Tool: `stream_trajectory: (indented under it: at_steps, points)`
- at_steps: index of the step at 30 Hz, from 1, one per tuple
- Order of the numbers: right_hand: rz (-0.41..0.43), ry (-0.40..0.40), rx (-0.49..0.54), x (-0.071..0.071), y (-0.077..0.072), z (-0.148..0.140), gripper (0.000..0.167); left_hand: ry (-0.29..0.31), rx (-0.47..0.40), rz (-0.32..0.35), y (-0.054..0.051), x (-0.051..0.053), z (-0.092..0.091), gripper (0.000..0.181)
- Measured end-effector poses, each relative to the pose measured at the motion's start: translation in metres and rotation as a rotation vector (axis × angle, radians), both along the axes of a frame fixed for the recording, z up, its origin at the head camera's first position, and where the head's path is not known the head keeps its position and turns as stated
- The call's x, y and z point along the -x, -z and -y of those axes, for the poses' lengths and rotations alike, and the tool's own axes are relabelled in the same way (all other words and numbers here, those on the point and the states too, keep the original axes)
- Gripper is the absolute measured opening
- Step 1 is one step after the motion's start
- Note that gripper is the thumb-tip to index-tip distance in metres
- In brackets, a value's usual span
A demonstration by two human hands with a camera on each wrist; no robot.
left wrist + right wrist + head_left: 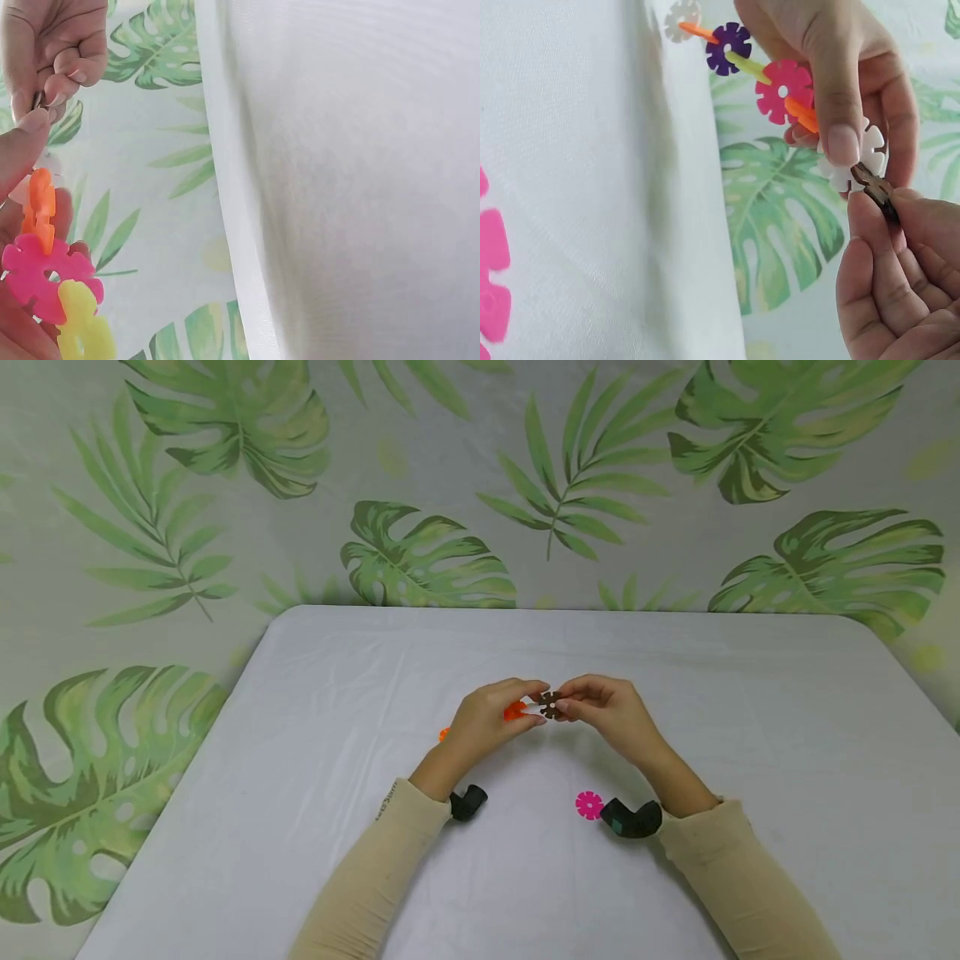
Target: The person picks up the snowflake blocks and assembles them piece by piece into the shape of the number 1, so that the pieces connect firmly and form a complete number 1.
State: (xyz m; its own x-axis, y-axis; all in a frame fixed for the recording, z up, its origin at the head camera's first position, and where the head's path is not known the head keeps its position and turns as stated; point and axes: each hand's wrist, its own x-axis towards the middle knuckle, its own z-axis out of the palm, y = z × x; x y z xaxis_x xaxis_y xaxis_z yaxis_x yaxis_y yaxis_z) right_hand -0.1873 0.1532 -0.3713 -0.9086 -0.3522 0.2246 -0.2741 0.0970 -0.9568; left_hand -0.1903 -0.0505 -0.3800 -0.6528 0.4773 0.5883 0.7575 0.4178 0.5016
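My left hand (pixel 487 714) holds a chain of interlocking snowflake discs by its white disc (pixel 875 146), thumb on one face and fingers behind. From there the chain runs through an orange disc (pixel 802 115), a pink disc (pixel 783 90), a yellow disc (pixel 748 67) and a purple disc (pixel 728 49) to more discs at its far end. Between thumb and fingertips, my right hand (pixel 611 710) pinches a brown disc (pixel 550 705). Its edge meets the white disc's rim; how deeply the slots engage cannot be told.
A loose pink disc (pixel 588 805) lies on the white-covered table (pixel 525 893), near the right wrist's black camera (pixel 632 818). Another black camera (pixel 469 803) sits at the left wrist. Behind the table hangs a leaf-patterned cloth (pixel 420 468).
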Motion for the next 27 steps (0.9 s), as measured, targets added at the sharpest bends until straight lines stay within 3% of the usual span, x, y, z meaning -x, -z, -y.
stream_trajectory:
  at_steps: [6, 14, 22, 27]
  points:
    - [0.009, -0.018, -0.009, -0.001, -0.001, 0.003, 0.020, -0.022, 0.010, 0.011, 0.001, 0.000, 0.001, 0.033]
    - [-0.058, 0.024, -0.068, -0.006, -0.010, -0.003, 0.028, -0.035, 0.002, 0.028, 0.001, -0.001, 0.002, 0.035]
    - [-0.168, 0.074, -0.232, -0.017, -0.019, -0.018, 0.043, -0.050, 0.009, 0.030, 0.000, 0.000, 0.003, 0.036]
    - [-0.139, 0.082, -0.323, -0.027, -0.015, -0.030, 0.049, -0.052, 0.007, 0.040, 0.001, 0.000, 0.002, 0.037]
